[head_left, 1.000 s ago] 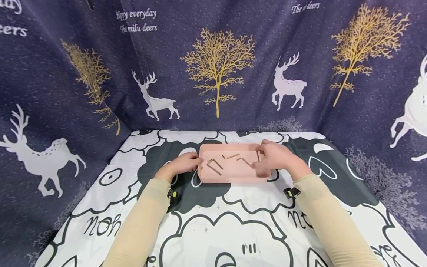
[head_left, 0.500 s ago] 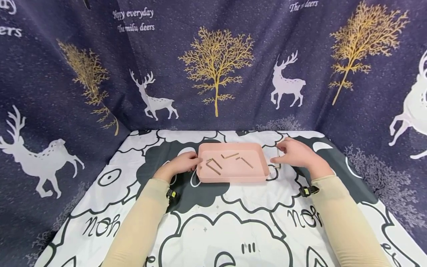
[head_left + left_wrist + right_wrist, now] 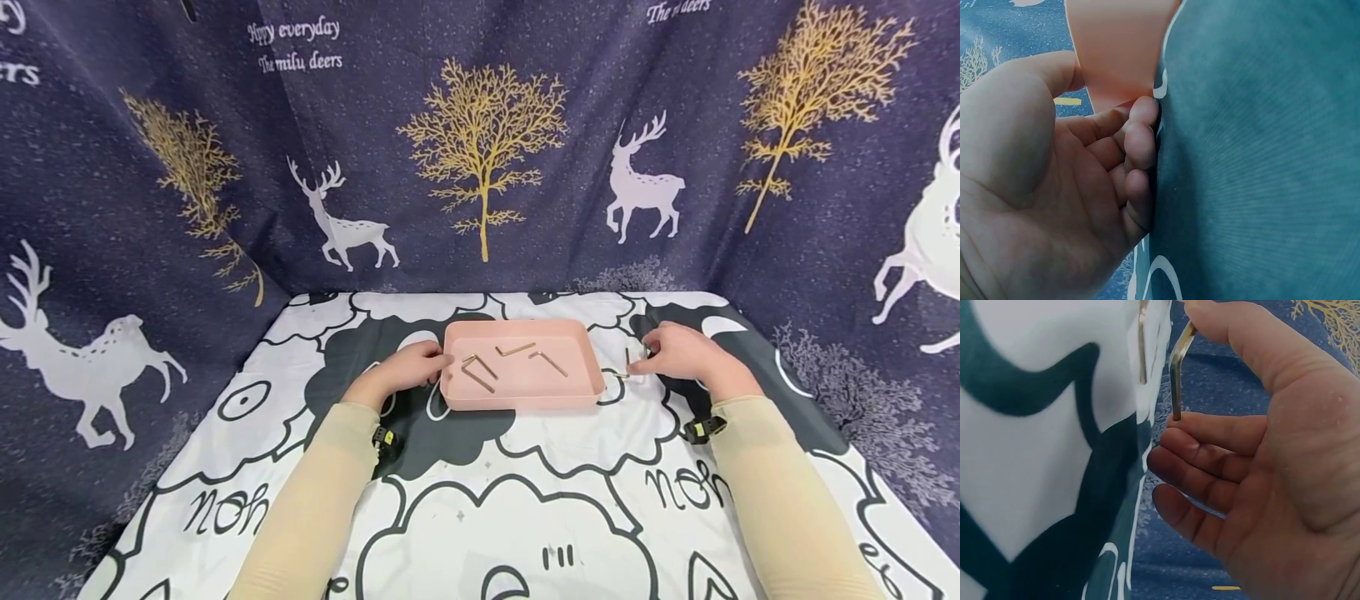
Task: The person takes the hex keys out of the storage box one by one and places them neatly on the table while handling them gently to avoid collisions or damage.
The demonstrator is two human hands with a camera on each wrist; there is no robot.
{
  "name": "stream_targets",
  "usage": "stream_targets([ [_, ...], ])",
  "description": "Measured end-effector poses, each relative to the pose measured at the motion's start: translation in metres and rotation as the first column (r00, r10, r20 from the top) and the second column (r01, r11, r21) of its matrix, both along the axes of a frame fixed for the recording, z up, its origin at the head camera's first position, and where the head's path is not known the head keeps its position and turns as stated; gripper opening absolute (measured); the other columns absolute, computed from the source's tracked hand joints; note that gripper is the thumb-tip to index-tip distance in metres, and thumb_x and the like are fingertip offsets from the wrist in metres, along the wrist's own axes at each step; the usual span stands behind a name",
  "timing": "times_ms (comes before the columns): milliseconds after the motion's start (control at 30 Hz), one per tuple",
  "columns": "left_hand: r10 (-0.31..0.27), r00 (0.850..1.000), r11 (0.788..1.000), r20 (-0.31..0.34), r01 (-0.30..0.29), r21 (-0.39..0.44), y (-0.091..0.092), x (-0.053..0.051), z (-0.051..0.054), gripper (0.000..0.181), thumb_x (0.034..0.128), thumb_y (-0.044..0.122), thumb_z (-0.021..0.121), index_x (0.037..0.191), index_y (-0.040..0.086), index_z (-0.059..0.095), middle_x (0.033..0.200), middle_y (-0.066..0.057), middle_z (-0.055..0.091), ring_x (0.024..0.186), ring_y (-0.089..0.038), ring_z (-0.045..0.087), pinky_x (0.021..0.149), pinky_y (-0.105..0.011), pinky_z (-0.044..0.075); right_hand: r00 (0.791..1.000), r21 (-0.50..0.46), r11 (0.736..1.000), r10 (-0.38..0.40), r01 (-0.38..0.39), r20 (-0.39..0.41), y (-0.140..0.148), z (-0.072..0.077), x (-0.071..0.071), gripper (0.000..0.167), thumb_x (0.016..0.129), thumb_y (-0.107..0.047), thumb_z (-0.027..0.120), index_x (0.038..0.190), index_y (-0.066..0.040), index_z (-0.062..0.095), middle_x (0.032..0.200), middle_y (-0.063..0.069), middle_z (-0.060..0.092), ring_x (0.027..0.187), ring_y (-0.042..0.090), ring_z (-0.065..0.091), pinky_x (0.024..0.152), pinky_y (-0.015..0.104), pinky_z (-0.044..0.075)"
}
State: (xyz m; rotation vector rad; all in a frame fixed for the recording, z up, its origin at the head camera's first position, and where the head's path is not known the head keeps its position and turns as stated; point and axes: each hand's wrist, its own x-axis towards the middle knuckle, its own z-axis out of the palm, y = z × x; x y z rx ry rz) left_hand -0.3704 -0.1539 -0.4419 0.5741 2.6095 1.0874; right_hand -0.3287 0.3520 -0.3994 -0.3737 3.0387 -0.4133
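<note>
A pink tray (image 3: pixel 521 402) sits on the patterned cloth with several brass-coloured hex keys (image 3: pixel 516 348) lying loose inside. At its left end my left hand (image 3: pixel 408 367) holds the tray wall, thumb and curled fingers against the pink end (image 3: pixel 1122 50) in the left wrist view. Right of the tray, my right hand (image 3: pixel 686 358) pinches a bent hex key (image 3: pixel 1176 375) between thumb and index finger, its lower tip at the index fingertip. Another hex key (image 3: pixel 627 362) is on the cloth between tray and right hand; its straight shaft (image 3: pixel 1142 356) shows in the right wrist view.
A white and dark cartoon-print cloth (image 3: pixel 465 517) covers the table. Behind and at both sides hangs a dark blue curtain (image 3: pixel 420 225) with deer and trees. Black wrist straps (image 3: pixel 705 429) show at both sleeves.
My right hand has moved out of the tray to the right with a hex key in its fingers. One hex key now shows on the cloth beside it. The left hand stays at the tray.
</note>
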Motion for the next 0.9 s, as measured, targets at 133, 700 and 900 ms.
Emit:
stream_targets([
  [133,-0.001,1.0,1.0,-0.006,0.001,-0.002,0.0,0.0,0.0,0.031,0.115,0.036,0.058,0.102,0.009,0.066,0.078,-0.004,0.063,0.069,-0.02,0.058,0.07,-0.035,0.048,1.0,-0.016,1.0,0.015,-0.015,0.015,0.0,-0.003,0.001,0.046,0.088,-0.053,0.089,0.091,-0.009,0.074,0.096,0.009,0.055,0.077,0.023,0.051,0.069,0.041,0.042],
  [700,0.004,1.0,1.0,-0.019,-0.004,-0.002,0.001,0.002,0.0,0.032,0.1147,0.036,0.058,0.1,0.009,0.065,0.08,-0.006,0.063,0.07,-0.02,0.058,0.069,-0.036,0.048,0.995,-0.051,0.995,0.089,-0.087,0.046,0.002,-0.016,-0.006,0.05,0.087,-0.043,0.092,0.069,-0.017,0.053,0.061,-0.006,0.043,0.054,0.014,0.04,0.058,0.034,0.036],
  [900,-0.029,0.999,1.0,-0.021,0.029,0.002,-0.003,-0.008,-0.006,0.033,0.1139,0.037,0.056,0.098,0.009,0.064,0.079,-0.008,0.064,0.069,-0.025,0.059,0.068,-0.04,0.049,0.994,-0.052,0.994,0.096,-0.093,0.06,0.002,-0.017,-0.008,0.051,0.087,-0.043,0.092,0.069,-0.017,0.053,0.06,-0.007,0.043,0.054,0.013,0.04,0.058,0.034,0.036],
])
